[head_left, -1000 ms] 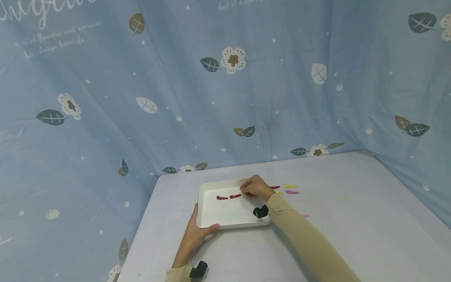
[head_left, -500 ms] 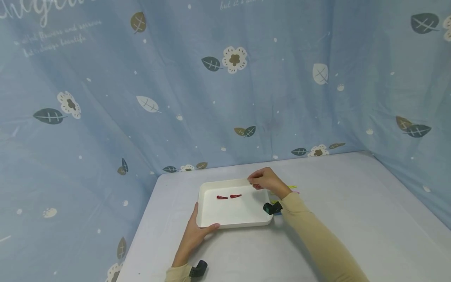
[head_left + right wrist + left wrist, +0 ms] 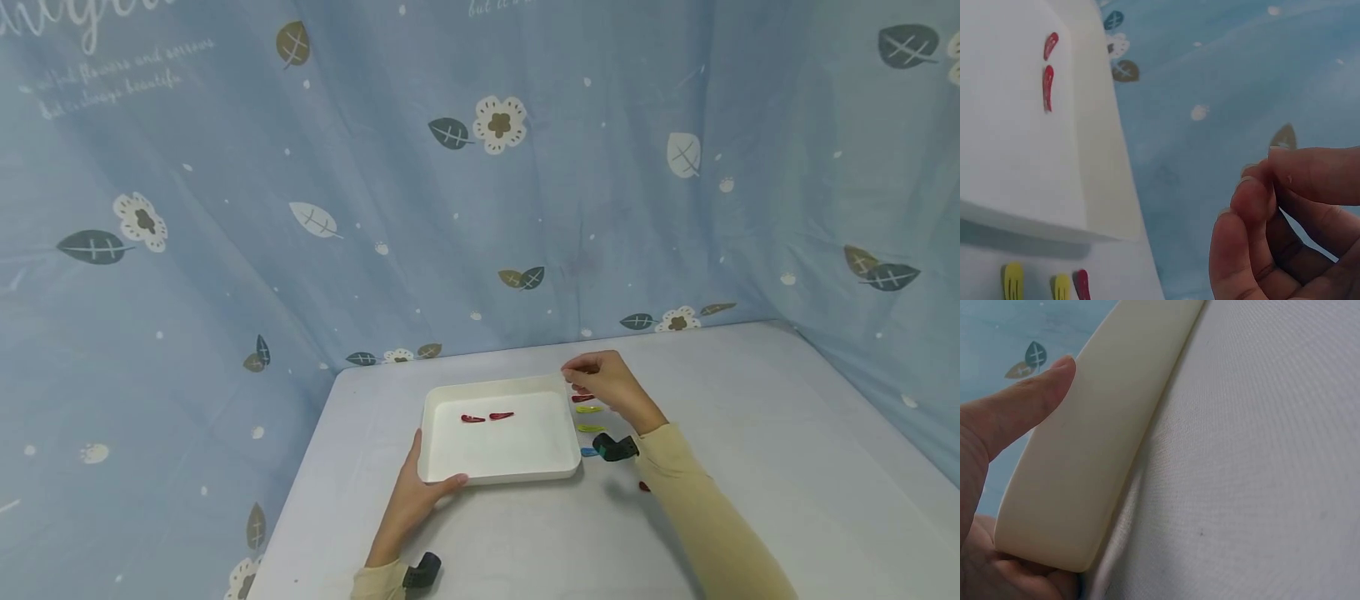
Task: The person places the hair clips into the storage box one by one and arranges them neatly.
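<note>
A white rectangular tray (image 3: 495, 454) lies on the table. My left hand (image 3: 412, 496) grips its near left corner; in the left wrist view the thumb (image 3: 1041, 394) lies along the outer wall (image 3: 1085, 444), with other fingers at the corner below. Two red snap hair clips, one on the left (image 3: 472, 419) and one on the right (image 3: 502, 416), lie in a row inside the tray. My right hand (image 3: 611, 385) is raised beside the tray's far right corner. Its thumb and fingertips (image 3: 1285, 162) meet, and nothing shows between them.
Right of the tray lie more hair clips: a red clip (image 3: 582, 398), an upper yellow clip (image 3: 588, 409), a lower yellow clip (image 3: 591, 428), and a partly hidden blue clip (image 3: 588, 452). A red piece (image 3: 644, 486) shows by the right sleeve. A blue patterned curtain (image 3: 450, 217) stands behind.
My right hand has moved from over the tray to the right, past its far right corner, uncovering clips beside the tray. The left hand and the two red clips have stayed put.
</note>
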`<state>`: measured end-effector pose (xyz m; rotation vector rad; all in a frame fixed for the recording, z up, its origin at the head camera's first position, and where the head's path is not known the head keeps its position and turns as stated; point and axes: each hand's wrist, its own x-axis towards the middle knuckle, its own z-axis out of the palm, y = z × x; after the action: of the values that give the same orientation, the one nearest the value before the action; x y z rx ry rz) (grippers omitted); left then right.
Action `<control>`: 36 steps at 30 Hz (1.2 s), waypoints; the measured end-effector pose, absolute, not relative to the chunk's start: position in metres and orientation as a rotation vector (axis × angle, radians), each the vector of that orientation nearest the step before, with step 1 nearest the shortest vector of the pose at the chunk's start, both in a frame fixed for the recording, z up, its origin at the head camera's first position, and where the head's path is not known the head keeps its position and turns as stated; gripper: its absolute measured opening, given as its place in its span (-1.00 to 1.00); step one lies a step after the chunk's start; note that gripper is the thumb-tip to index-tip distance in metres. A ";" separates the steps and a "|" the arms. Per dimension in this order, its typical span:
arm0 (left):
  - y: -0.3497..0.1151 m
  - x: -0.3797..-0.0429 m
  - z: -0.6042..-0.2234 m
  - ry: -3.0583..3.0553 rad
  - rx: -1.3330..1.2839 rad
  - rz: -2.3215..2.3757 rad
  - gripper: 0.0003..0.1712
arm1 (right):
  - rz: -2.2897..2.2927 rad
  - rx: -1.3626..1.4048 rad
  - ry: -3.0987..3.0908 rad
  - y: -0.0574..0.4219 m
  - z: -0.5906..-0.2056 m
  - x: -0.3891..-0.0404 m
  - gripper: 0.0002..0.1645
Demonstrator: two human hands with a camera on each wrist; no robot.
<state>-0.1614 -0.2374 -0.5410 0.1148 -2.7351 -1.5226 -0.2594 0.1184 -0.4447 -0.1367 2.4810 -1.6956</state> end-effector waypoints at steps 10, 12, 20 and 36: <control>-0.237 -0.162 -0.542 -2.741 0.114 -1.522 0.51 | -1.626 -0.017 2.611 0.142 -0.452 -0.240 -0.64; -0.237 -0.162 -0.542 -2.747 0.126 -1.520 0.52 | -1.637 -0.014 2.618 0.145 -0.453 -0.237 -0.65; -0.238 -0.163 -0.544 -2.743 0.108 -1.515 0.51 | -1.671 -0.046 2.658 0.160 -0.461 -0.231 -0.65; -0.238 -0.167 -0.544 -2.756 0.097 -1.516 0.50 | -1.625 0.041 2.751 0.181 -0.469 -0.239 -0.64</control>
<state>-0.1672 -0.2384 -0.5442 0.0966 -2.7564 -1.5155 -0.2391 0.1815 -0.4695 0.0407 2.7506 -1.6248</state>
